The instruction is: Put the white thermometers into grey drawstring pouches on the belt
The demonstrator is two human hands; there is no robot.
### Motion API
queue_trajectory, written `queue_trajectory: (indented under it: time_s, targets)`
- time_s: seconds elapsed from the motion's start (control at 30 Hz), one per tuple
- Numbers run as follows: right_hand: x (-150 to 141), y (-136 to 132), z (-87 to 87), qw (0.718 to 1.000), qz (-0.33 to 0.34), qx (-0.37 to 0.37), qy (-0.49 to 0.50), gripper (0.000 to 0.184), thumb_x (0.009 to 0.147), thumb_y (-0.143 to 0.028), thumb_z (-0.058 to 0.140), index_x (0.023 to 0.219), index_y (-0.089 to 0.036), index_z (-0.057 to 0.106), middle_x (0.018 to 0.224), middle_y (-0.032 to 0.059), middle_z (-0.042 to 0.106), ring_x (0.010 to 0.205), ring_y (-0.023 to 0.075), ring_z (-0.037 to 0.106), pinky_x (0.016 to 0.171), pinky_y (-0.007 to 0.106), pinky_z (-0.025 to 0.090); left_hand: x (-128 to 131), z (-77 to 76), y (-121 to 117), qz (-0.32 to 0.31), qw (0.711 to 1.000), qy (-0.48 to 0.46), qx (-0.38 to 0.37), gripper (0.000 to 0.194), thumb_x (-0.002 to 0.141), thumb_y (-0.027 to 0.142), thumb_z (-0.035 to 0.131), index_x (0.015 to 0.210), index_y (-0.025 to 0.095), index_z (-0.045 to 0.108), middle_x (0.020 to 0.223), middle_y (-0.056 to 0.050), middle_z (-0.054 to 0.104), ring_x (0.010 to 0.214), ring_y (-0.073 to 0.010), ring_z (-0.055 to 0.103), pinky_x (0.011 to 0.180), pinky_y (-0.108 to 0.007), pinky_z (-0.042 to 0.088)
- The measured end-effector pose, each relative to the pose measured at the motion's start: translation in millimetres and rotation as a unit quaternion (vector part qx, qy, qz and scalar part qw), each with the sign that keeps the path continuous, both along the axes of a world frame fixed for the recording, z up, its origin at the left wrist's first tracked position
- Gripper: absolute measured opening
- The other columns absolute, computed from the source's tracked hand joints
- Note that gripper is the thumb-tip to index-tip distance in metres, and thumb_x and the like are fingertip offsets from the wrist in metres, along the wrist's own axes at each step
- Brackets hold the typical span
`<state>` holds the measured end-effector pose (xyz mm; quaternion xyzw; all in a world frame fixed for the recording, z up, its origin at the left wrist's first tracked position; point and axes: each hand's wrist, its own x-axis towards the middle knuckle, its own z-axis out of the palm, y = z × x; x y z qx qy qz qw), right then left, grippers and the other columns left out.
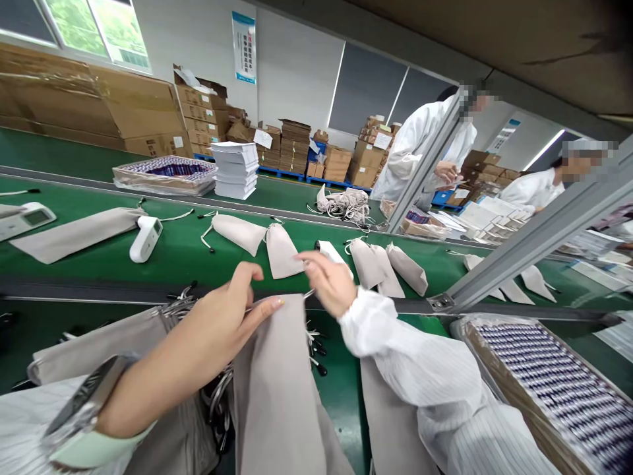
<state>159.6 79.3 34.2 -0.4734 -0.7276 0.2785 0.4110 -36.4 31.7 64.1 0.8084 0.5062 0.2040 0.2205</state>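
A grey fabric drawstring pouch (281, 389) hangs in front of me over a pile of similar pouches. My left hand (242, 300) grips its top edge, thumb along the near side and the other fingers partly hidden behind. At the pouch's top right corner my right hand (330, 282) is closed, fingers pointing left and slightly blurred; a short piece of pale cord runs from the corner up to it. Just beyond the fingers lies another pouch (283, 251) on the green belt. A white handheld device (336, 254), perhaps a thermometer, is partly covered by my right hand.
More pouches (74, 234) and white devices (146, 239) lie along the green belt (227, 264). On the right stands a carton of wrapped batteries (554, 382). A slanted metal post (475, 264) rises at the right. Two co-workers in white sit or stand beyond.
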Motion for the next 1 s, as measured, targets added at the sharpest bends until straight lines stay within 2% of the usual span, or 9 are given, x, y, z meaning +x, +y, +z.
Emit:
queue_trajectory:
  time_s: [0.13, 0.27, 0.33, 0.4, 0.47, 0.57, 0.67, 0.9, 1.0]
  targets:
    - [31.8, 28.8, 1.4, 0.991, -0.124, 0.052, -0.017, 0.049, 0.076, -0.057, 0.032, 0.080, -0.016, 0.058, 0.045, -0.0037, 0.041, 0.044, 0.0081, 0.039, 0.050, 0.021, 0.034, 0.3, 16.6, -19.4, -0.125, 0.982, -0.016, -0.140, 0.036, 0.085, 0.042, 0.029, 0.066, 0.018, 0.048, 0.059, 0.002, 0.045, 0.053, -0.0114, 0.042, 0.049, -0.019, 0.034]
    - [14.9, 1.2, 13.6, 0.965, 0.187, -0.169, 0.067, 0.055, 0.073, -0.061, 0.033, 0.099, -0.016, 0.052, 0.056, -0.0017, 0.054, 0.039, 0.0057, 0.036, 0.040, 0.019, 0.032, 0.9, 25.1, -29.6, -0.088, 0.976, -0.173, -0.103, 0.031, 0.086, 0.040, 0.030, 0.081, 0.020, 0.052, 0.057, 0.004, 0.043, 0.047, -0.0089, 0.038, 0.044, -0.016, 0.033]
    - [-6.3, -23.2, 19.4, 0.907, 0.364, -0.192, 0.090, 0.050, 0.061, -0.053, 0.058, 0.097, -0.017, 0.053, 0.071, 0.0002, 0.058, 0.049, 0.0064, 0.045, 0.047, 0.020, 0.040, 1.1, 25.8, -30.5, -0.075, 0.975, -0.200, -0.065, 0.029, 0.086, 0.039, 0.030, 0.081, 0.020, 0.052, 0.056, 0.004, 0.043, 0.048, -0.0090, 0.040, 0.045, -0.016, 0.034]
    - [-21.1, -37.1, 21.9, 0.883, 0.423, -0.168, 0.116, 0.043, 0.053, -0.037, 0.069, 0.088, -0.017, 0.055, 0.075, -0.0004, 0.057, 0.063, 0.0095, 0.053, 0.060, 0.023, 0.045, 2.4, 25.0, -30.5, -0.097, 0.978, -0.180, -0.039, 0.026, 0.087, 0.036, 0.032, 0.079, 0.021, 0.052, 0.063, 0.003, 0.048, 0.055, -0.0095, 0.045, 0.052, -0.016, 0.038]
    - [-20.7, -31.7, 20.1, 0.924, 0.326, -0.120, 0.159, 0.043, 0.055, -0.032, 0.069, 0.092, -0.017, 0.052, 0.077, -0.0008, 0.057, 0.071, 0.0117, 0.055, 0.069, 0.026, 0.046, 4.5, 21.8, -29.3, -0.105, 0.985, -0.138, -0.007, 0.022, 0.086, 0.035, 0.034, 0.084, 0.022, 0.052, 0.077, 0.002, 0.053, 0.069, -0.0113, 0.049, 0.063, -0.017, 0.040]
    - [7.2, 9.4, 9.6, 0.982, 0.023, 0.023, 0.184, 0.058, 0.061, -0.036, 0.065, 0.111, -0.020, 0.040, 0.094, 0.0025, 0.055, 0.084, 0.0138, 0.054, 0.077, 0.030, 0.045, 6.7, 7.6, -22.1, -0.067, 0.994, -0.055, 0.065, 0.024, 0.086, 0.034, 0.034, 0.101, 0.023, 0.048, 0.099, -0.001, 0.050, 0.092, -0.0168, 0.046, 0.080, -0.025, 0.037]
    - [46.2, 58.5, -8.1, 0.992, -0.120, 0.022, 0.014, 0.042, 0.079, -0.042, 0.039, 0.115, -0.021, 0.041, 0.106, 0.0052, 0.054, 0.092, 0.0153, 0.053, 0.081, 0.032, 0.043, 6.0, -17.9, -9.7, -0.048, 0.996, 0.052, 0.063, 0.035, 0.083, 0.037, 0.035, 0.109, 0.017, 0.047, 0.105, -0.008, 0.048, 0.099, -0.0235, 0.044, 0.084, -0.034, 0.036]
    - [105.3, 80.6, -51.7, 0.897, -0.310, -0.074, -0.307, 0.052, 0.071, -0.020, 0.054, 0.120, -0.020, 0.040, 0.115, 0.0151, 0.049, 0.106, 0.0273, 0.045, 0.086, 0.042, 0.035, 8.6, -34.8, 1.2, -0.091, 0.981, 0.148, -0.083, 0.029, 0.084, 0.033, 0.032, 0.087, 0.015, 0.054, 0.087, -0.008, 0.053, 0.088, -0.0238, 0.049, 0.075, -0.034, 0.038]
    - [121.4, 79.4, -55.1, 0.907, -0.316, -0.048, -0.273, 0.054, 0.071, -0.019, 0.053, 0.122, -0.019, 0.037, 0.095, 0.0144, 0.058, 0.089, 0.0252, 0.055, 0.077, 0.041, 0.039, 9.2, -25.7, -0.7, -0.087, 0.983, 0.146, -0.076, 0.022, 0.082, 0.032, 0.036, 0.082, 0.015, 0.050, 0.087, -0.008, 0.051, 0.087, -0.0242, 0.047, 0.072, -0.034, 0.037]
